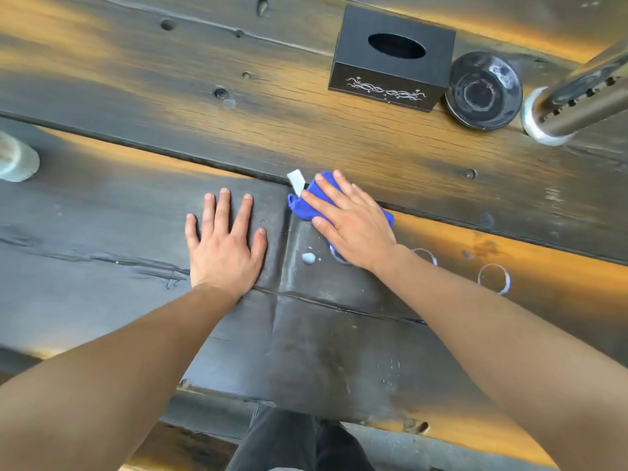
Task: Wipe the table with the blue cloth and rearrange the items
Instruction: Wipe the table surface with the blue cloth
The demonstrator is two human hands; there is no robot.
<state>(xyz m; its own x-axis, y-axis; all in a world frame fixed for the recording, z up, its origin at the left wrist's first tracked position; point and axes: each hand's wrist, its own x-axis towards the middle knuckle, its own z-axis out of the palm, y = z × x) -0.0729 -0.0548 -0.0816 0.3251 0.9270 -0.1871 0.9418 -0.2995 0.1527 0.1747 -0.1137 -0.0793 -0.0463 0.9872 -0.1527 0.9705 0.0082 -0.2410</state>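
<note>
Blue cloth: I see the blue cloth (307, 202) bunched on the dark wooden table (102, 232), near the middle, right at the seam between two planks; a white tag (296, 181) sticks out at its far edge.
Right hand: my view shows the right hand (353, 226) lying flat on top of the cloth, fingers spread and pressing down on it, not curled around it.
Left hand: the left hand (224, 246) lies palm-down on the bare wood just beside the cloth, fingers apart, holding nothing.
Wet marks: a small droplet (308, 258) sits just near the right wrist; a pale ring (494, 278) shows further right.
Far side: a black tissue box (390, 59) stands beside a dark saucer (482, 91), nearly touching.
Right edge: a metal post (577, 96) rises next to the saucer.
</note>
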